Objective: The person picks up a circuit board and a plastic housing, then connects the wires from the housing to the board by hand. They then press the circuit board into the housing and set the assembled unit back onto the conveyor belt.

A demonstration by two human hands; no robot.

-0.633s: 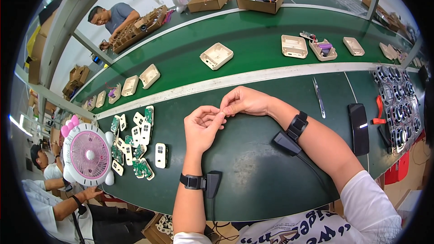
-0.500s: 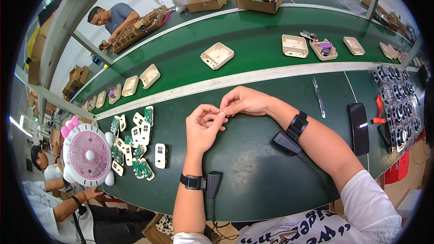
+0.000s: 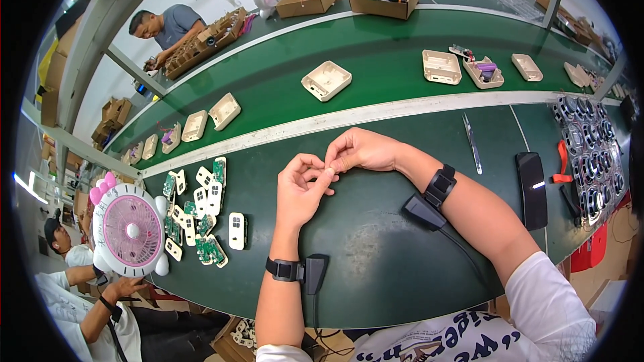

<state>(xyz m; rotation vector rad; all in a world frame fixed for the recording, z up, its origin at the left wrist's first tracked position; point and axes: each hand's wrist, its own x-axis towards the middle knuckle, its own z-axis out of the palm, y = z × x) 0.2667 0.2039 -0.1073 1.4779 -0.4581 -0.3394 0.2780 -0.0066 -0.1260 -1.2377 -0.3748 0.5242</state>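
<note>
Above the middle of the green work table, my left hand [image 3: 303, 184] and my right hand [image 3: 365, 151] meet at the fingertips. Thumb and fingers of each are pinched together, and whatever lies between them is too small or hidden to make out. Left of my left hand stands a cream panel with dark buttons [image 3: 237, 231]. Beyond it lies a loose pile of similar panels and green circuit boards [image 3: 209, 249]. Metal tweezers [image 3: 473, 144] rest on the table to the right of my right hand, with a black phone [image 3: 532, 191] farther right.
A green conveyor belt [image 3: 268, 87] carries cream housings [image 3: 326, 81], one holding a purple cell [image 3: 484, 70]. A pink and white fan [image 3: 132, 230] stands at the left edge. Round speaker-like parts [image 3: 594, 161] fill the right end, beside a red strap [image 3: 562, 162]. Co-workers sit at left and far left.
The cream housings on the belt have shifted slightly to the right. My hands keep practically the same pinched pose. A co-worker's hand at the lower left has moved a little.
</note>
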